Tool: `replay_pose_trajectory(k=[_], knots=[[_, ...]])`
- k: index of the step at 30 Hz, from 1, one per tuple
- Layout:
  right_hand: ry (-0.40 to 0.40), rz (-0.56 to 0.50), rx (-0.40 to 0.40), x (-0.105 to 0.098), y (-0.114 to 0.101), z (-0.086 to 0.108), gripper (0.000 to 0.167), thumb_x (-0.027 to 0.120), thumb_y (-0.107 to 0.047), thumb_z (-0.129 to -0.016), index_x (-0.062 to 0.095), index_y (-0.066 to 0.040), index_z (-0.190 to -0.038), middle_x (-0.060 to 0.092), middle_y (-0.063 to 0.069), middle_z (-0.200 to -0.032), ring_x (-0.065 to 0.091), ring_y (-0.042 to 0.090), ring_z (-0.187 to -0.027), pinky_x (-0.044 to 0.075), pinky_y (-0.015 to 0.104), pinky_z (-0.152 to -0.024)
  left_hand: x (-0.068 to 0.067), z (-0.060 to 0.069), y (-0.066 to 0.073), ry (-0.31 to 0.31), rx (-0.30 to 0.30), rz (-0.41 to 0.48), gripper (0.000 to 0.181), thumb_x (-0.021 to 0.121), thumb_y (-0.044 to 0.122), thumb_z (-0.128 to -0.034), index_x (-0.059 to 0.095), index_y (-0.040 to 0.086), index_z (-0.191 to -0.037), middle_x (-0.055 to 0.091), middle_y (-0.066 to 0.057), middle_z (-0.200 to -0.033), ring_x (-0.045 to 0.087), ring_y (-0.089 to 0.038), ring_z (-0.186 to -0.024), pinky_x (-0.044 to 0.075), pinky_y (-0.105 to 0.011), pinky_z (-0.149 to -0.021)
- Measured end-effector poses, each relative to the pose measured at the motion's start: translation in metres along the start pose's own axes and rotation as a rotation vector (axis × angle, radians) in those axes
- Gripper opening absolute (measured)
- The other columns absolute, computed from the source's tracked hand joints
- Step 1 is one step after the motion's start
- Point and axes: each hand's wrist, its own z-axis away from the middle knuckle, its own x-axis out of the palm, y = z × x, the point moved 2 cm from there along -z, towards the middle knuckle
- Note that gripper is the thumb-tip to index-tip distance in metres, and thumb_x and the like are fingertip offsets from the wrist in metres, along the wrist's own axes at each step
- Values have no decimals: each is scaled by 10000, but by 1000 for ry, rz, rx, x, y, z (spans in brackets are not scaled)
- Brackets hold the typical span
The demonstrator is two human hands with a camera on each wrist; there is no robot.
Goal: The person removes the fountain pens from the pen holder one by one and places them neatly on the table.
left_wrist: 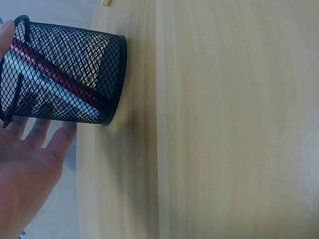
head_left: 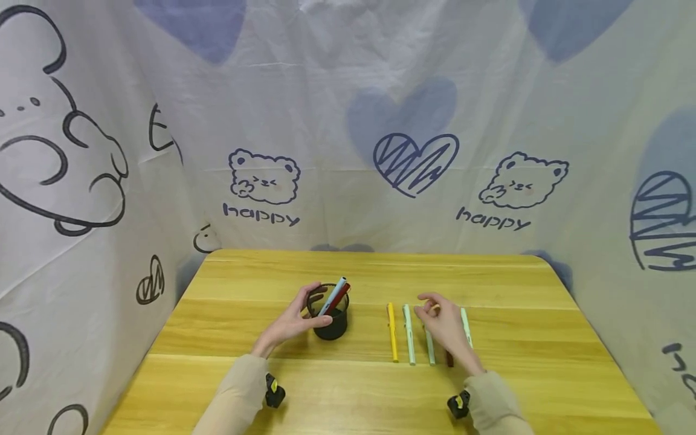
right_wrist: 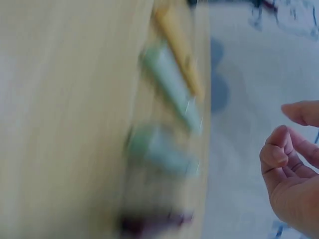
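Across the upper frame, a pale cloth [head_left: 331,78] is showing "happy" twice under drawn bears. At lower centre, a black mesh cup [head_left: 331,330] is standing on the wooden table [head_left: 337,399], holding a light blue pen [head_left: 329,300] and a dark red pen [head_left: 341,297] — the left hand [head_left: 293,320] is gripping it with curled fingers. Right of centre, the right hand [head_left: 444,323] is hovering above pale green pens [head_left: 409,338], fingers loosely bent and empty — a yellow pen [head_left: 393,338] is lying leftmost.

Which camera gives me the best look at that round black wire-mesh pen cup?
The left wrist view: the black mesh cup appears large and close, its weave clear. The head view shows it smaller, partly covered by the left hand. The right wrist view has at most a dark sliver.
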Motion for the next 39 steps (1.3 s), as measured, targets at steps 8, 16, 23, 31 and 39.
replay_pose_trajectory(k=[8,16,23,31,39], knots=[[-160,-90,-82,69,-44,-23,279,713,-154,-941,689,-19,-1184,660,114,-942,621,142,-721,495,203,-591,-1,1,-2,4,9,9,876,749,244,-919,196,160,-1593,305,-51,-1651,186,-367,-1558,279,-657,-1194],[-231,-64,-43,103,-58,-39,385,743,-222,-924,673,30,-1206,662,118,-952,606,118,-679,493,206,-592,0,0,-3,-7,15,30,880,743,232,-924,182,142,-1595,303,-56,-1650,194,-357,-1556,274,-666,-1191],[-233,-71,-31,113,-63,-46,276,751,-188,-912,709,7,-1102,665,125,-918,548,103,-640,451,190,-574,-1,-1,-4,-2,15,27,872,745,243,-923,193,159,-1593,311,-42,-1647,184,-349,-1561,271,-669,-1190],[-212,-52,-54,119,-65,-51,241,756,-174,-905,724,4,-1064,648,105,-871,504,75,-591,423,181,-545,0,-2,-5,-4,9,24,869,747,252,-923,198,172,-1592,308,-47,-1649,178,-340,-1565,291,-644,-1195],[-196,-118,-58,120,-69,-53,214,736,-122,-915,721,19,-1074,641,133,-885,508,46,-543,425,180,-508,-1,-4,-4,-1,11,30,898,754,248,-917,181,123,-1597,297,-64,-1652,186,-343,-1561,313,-631,-1189]])
